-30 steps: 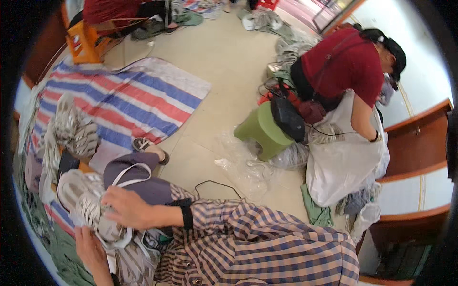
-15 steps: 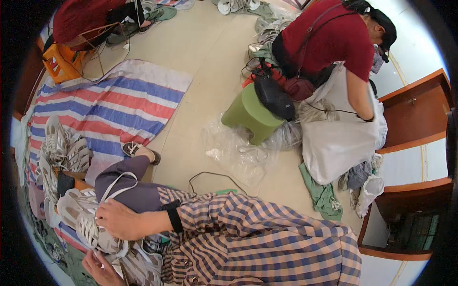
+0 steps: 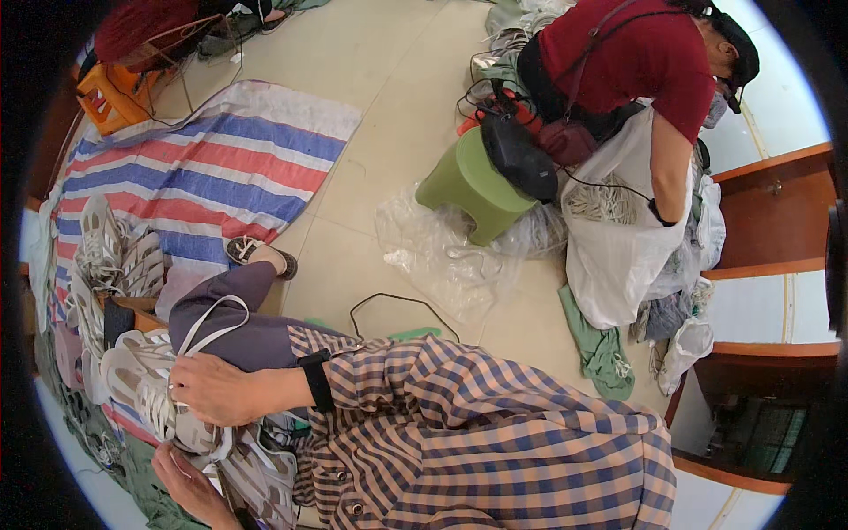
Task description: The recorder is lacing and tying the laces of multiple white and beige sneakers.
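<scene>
A beige and grey sneaker (image 3: 132, 375) with white laces lies in front of me at the lower left. My right hand (image 3: 216, 389) is closed over its lacing, fingers pinched on a white shoelace (image 3: 215, 331) that arches up in a loop. Lower down, my left hand (image 3: 190, 490) curls its fingers against the near side of the sneaker; its fingertips are partly hidden. Another similar sneaker (image 3: 265, 481) lies beside my left hand, by my checkered shirt. More such sneakers (image 3: 102, 234) are piled farther off on the striped sheet.
A red, white and blue striped sheet (image 3: 203, 190) covers the floor at left. A green stool (image 3: 473, 190) stands by clear plastic (image 3: 428, 256). At right, a co-worker in red (image 3: 618, 62) reaches into a white sack (image 3: 609, 274) holding laces. An orange stool (image 3: 115, 97) is far left.
My hands keep close to the same hold on the sneaker, with the left hand shifted slightly. The co-worker's sack has opened toward me, showing laces inside. The view has tilted a little.
</scene>
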`<move>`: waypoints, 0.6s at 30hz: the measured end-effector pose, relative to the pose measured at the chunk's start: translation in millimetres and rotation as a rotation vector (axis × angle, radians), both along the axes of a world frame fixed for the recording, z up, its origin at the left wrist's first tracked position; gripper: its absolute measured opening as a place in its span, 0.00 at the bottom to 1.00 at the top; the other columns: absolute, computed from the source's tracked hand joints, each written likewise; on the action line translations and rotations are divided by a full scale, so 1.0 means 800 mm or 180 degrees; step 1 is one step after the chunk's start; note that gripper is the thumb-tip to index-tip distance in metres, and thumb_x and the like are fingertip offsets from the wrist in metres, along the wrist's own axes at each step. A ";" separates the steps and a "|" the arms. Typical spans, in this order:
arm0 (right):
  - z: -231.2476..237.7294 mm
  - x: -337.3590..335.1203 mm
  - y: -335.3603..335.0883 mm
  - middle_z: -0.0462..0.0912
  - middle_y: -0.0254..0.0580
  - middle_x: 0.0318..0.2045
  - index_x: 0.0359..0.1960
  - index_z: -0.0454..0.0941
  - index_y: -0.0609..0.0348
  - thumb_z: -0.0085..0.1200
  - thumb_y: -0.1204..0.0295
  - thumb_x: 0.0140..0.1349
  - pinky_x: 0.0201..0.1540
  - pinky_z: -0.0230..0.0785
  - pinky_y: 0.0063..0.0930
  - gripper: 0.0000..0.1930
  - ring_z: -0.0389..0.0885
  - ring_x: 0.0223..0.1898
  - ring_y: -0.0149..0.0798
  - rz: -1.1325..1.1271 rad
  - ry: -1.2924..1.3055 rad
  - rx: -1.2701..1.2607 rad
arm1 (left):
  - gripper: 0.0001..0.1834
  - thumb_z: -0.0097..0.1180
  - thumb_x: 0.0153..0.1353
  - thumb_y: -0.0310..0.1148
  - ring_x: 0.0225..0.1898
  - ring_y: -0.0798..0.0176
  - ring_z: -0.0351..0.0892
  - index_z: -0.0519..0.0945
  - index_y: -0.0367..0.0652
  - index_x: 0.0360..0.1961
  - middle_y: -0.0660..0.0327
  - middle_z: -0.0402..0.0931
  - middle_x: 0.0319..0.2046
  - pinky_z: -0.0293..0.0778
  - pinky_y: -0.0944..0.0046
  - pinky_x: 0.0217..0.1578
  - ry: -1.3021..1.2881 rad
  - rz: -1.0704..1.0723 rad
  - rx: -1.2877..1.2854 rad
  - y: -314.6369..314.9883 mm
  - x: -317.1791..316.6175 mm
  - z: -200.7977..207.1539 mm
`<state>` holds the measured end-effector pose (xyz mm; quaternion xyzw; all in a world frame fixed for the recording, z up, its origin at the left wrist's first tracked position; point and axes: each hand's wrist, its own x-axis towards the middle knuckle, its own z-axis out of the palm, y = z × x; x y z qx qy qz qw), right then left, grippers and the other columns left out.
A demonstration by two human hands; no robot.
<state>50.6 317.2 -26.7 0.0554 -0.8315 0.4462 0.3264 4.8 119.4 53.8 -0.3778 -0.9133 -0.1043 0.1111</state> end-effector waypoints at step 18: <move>0.022 0.022 0.013 0.71 0.47 0.39 0.43 0.71 0.63 0.58 0.77 0.47 0.48 0.66 0.39 0.19 0.70 0.45 0.50 0.0468 -0.0216 -0.0083 | 0.02 0.51 0.48 0.27 0.32 0.55 0.72 0.71 0.42 0.24 0.58 0.71 0.33 0.67 0.60 0.28 0.1215 -0.0400 -0.0455 0.038 0.003 0.020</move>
